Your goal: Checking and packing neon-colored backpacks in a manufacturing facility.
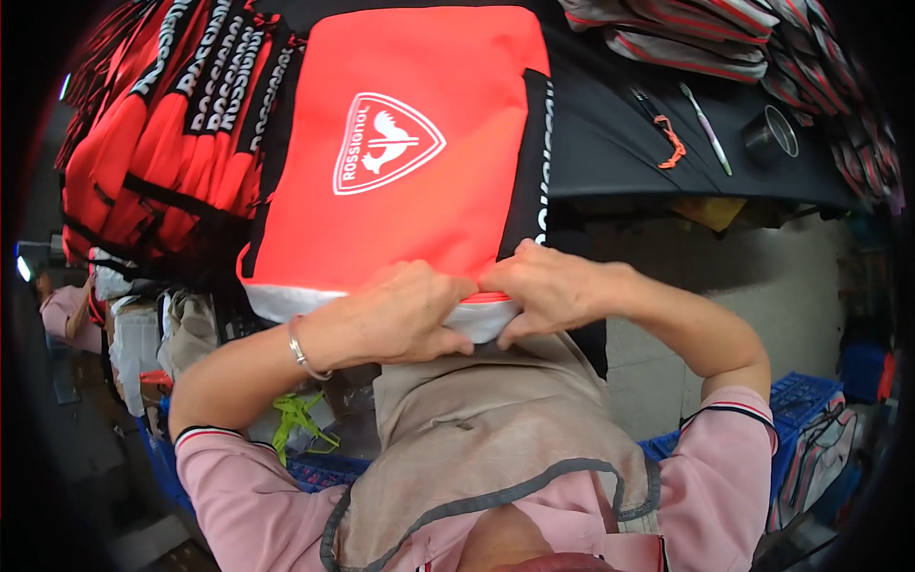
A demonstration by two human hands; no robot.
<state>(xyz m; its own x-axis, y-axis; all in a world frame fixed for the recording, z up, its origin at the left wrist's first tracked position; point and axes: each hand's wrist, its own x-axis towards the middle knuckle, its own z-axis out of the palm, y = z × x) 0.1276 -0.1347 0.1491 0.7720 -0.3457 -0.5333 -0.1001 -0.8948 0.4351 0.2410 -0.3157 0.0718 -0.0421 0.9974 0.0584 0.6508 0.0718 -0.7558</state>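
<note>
A bright red bag [448,67] with a white shield emblem, a black side panel and a white-grey strip along its near end lies flat in front of me. My left hand [405,310] is closed on the bag's near edge, the thumb low on the pale strip. Just to its right, my right hand [558,291] pinches the same edge near the corner, by a short stretch of red trim. The two hands almost meet. What the fingertips press between them is partly hidden.
Red and black bags [172,143] are stacked at the left. On the black table [600,143] lie a toothbrush [706,131], a small tool with an orange cord [667,138] and a metal cup [772,136]. Grey striped bags [686,48] pile up behind; blue crates [796,400] flank me.
</note>
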